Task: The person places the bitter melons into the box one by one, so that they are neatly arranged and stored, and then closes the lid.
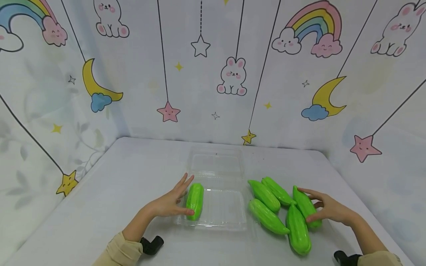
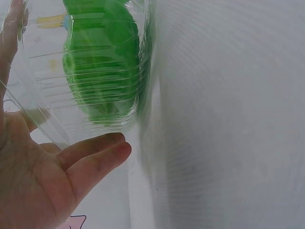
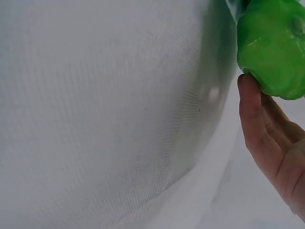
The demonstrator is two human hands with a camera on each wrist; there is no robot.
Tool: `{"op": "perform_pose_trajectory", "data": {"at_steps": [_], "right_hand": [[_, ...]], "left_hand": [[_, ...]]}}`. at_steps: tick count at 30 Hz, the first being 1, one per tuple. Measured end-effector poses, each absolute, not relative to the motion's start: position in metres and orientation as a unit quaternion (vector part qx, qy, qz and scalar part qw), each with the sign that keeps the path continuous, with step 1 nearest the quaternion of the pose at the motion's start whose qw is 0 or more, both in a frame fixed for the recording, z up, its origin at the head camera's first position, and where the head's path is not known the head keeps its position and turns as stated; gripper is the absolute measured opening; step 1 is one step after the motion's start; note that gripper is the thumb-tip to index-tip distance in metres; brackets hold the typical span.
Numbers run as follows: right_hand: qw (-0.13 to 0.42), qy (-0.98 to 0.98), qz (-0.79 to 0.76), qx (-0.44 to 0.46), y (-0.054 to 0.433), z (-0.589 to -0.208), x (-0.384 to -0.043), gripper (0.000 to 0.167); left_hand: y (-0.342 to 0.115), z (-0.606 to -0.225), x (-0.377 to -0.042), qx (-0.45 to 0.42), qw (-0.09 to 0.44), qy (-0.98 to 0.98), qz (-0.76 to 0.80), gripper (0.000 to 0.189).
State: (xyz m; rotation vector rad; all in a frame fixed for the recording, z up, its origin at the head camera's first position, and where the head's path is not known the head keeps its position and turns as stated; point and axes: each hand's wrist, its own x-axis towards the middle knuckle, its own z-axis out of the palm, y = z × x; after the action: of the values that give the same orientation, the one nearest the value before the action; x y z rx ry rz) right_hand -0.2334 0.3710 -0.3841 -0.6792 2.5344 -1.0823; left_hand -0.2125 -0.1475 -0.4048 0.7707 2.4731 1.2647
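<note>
A clear plastic clamshell box (image 1: 225, 210) lies open on the table, its lid (image 1: 216, 162) folded back. One glossy green gourd (image 1: 195, 201) sits upright along the box's left side. My left hand (image 1: 169, 201) is at that side with fingers spread, and in the left wrist view its fingertips (image 2: 121, 143) are right at the box's outer wall. My right hand (image 1: 332, 210) holds the rightmost gourd (image 1: 304, 203) of a loose pile, thumb at its near left and fingers across its far end. The right wrist view shows fingertips against the gourd's blunt end (image 3: 271, 52).
Several more gourds lie right of the box, among them one with its tip pointing away (image 1: 297, 231) and one near the box (image 1: 266, 216). Behind the white table (image 1: 139, 162) hangs a printed cloth (image 1: 199, 88). Black wrist mounts (image 1: 152, 245) show below both hands.
</note>
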Motion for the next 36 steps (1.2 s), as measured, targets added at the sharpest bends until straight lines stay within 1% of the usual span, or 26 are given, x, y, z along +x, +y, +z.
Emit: {"op": "perform_pose_trajectory", "data": {"at_steps": [4,10,22,26,36], "right_hand": [[0.141,0.885,-0.383,-0.226,0.371,-0.383,-0.233,0.083],[0.143,0.890,-0.380,-0.205,0.371,-0.381,-0.233,0.084],[0.129,0.896,-0.379,-0.192,0.371,-0.374,-0.235,0.083],[0.116,0.897,-0.379,-0.195,0.371,-0.370,-0.235,0.082],[0.104,0.897,-0.376,-0.206,0.366,-0.367,-0.236,0.081]], "left_hand": [[-0.148,-0.405,-0.213,0.265,0.129,0.852,0.433,0.107],[-0.148,-0.406,-0.213,0.264,0.129,0.851,0.436,0.108],[-0.147,-0.406,-0.214,0.267,0.128,0.850,0.435,0.108],[-0.146,-0.405,-0.213,0.267,0.126,0.852,0.432,0.107],[-0.145,-0.406,-0.213,0.265,0.122,0.853,0.433,0.107]]}}
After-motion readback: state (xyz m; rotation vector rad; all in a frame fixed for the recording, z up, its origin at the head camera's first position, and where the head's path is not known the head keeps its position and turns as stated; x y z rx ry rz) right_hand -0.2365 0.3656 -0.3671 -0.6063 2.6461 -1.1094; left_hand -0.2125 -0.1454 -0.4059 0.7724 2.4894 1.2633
